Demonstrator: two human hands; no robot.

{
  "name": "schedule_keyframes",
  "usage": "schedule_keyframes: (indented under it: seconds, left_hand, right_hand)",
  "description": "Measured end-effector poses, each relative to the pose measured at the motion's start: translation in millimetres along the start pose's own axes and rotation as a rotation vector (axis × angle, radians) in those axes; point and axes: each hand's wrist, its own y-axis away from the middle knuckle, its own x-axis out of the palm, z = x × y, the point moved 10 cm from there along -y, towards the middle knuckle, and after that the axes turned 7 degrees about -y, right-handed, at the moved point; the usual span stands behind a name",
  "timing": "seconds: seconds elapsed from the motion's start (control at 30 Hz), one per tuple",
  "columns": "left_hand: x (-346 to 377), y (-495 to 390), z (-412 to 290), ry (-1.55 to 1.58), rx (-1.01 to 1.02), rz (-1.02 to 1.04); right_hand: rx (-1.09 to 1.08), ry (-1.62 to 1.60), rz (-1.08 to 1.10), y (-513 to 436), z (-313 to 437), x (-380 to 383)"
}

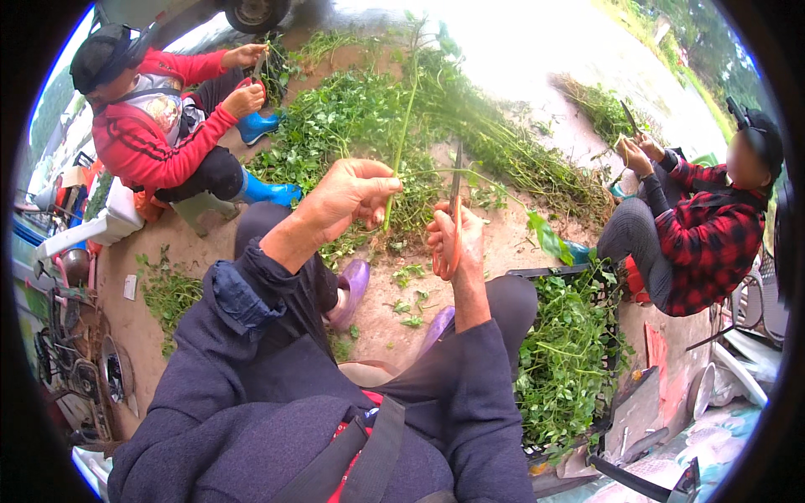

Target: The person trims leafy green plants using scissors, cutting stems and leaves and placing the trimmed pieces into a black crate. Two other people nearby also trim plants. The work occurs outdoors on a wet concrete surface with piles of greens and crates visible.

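Between its thumb and fingers, my left hand (349,196) pinches a long green plant stem (405,122) that stands nearly upright, its top blurred. A thin side shoot (497,182) runs from the stem to the right, ending in a drooping leaf. My right hand (464,236) grips a pair of scissors (454,188) with orange handles, its blades pointing up and crossing the side shoot. Whether the blades are parted cannot be told. Beyond my hands a large heap of leafy green stems (352,116) covers the ground.
At my right knee stands a black plastic crate (547,271) full of leafy cuttings (566,352). A person in red (170,135) sits at left, another in plaid (710,214) at right, both holding cutting tools and stems. Scattered clippings (409,308) lie near my purple shoes (352,292).
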Motion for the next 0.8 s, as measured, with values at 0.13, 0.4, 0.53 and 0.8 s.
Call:
schedule_keyframes:
  seconds: [0.13, 0.4, 0.53, 0.8]
  left_hand:
    - [-0.3, -3.4, 20.8, 0.018, -0.044, -0.002]
    - [4.7, -6.4, 5.5, 0.003, -0.017, 0.018]
    - [6.0, -18.3, 23.5, -0.006, -0.037, 0.024]
    - [2.0, -40.2, 26.4, -0.002, 0.019, 0.002]
  right_hand:
    - [-0.015, -0.019, 0.012, 0.3, -0.4, -3.5]
    - [-0.010, 0.037, 0.001, 1.7, 1.7, -6.6]
    - [-0.004, 0.043, -0.018, 1.8, -0.5, -10.9]
    - [-0.055, 0.065, -0.021, -5.9, -7.9, -17.4]
